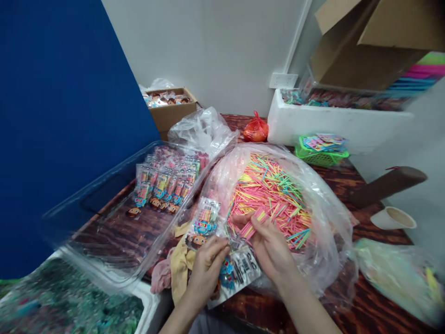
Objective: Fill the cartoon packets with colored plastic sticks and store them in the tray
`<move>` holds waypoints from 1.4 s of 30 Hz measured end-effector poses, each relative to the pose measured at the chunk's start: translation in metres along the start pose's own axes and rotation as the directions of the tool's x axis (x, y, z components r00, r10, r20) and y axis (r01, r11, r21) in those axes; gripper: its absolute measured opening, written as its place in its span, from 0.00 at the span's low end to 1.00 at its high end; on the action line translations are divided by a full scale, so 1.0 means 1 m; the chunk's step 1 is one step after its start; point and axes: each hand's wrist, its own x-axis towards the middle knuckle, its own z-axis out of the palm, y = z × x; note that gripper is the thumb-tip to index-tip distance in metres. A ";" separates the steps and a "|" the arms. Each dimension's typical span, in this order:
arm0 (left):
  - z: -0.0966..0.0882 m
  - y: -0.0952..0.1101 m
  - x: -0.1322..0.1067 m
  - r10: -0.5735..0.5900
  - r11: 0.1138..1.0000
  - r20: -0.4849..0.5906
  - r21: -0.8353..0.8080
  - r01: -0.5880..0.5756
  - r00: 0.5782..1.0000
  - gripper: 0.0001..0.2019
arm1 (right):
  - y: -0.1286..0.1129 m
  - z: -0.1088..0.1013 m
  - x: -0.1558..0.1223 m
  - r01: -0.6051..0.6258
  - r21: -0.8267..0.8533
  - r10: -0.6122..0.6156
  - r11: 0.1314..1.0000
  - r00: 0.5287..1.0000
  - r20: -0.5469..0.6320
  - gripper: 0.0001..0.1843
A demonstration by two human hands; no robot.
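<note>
Several pink and yellow candy-like sticks (255, 221) are gripped in a small bundle by my right hand (269, 246), its fingers closed round them. My left hand (210, 262) pinches the edge of a silver cartoon packet (239, 269), which slants below both hands. Just beyond my left hand lies a filled cartoon packet (205, 220) with sticks showing through its window. In front of my right hand, a see-through plastic bag (327, 204) spreads open around a heap of loose pink, yellow, green and blue sticks (267, 195).
At the left, a see-through plastic tub (139, 273) contains rows of filled packets (167, 185). Behind it stands a cardboard box (174, 113). A red bag (256, 129), green basket (321, 155), white foam box (333, 123) and paper cup (392, 218) stand farther right. Cloths (179, 273) lie by my left hand.
</note>
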 end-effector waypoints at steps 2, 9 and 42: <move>0.001 0.000 0.000 0.003 1.000 0.002 -0.015 -0.003 1.000 0.11 | 0.003 -0.002 -0.006 -0.032 -0.116 0.034 0.993 0.999 0.020 0.12; -0.001 -0.003 0.000 -0.002 0.998 -0.051 -0.055 -0.001 0.999 0.10 | 0.002 -0.001 -0.018 0.013 -0.380 0.032 0.925 0.993 0.111 0.21; -0.035 -0.054 0.059 0.134 0.916 -0.373 0.401 0.029 0.918 0.13 | 0.033 -0.064 0.019 0.194 -0.917 -0.374 -0.349 0.869 0.326 0.13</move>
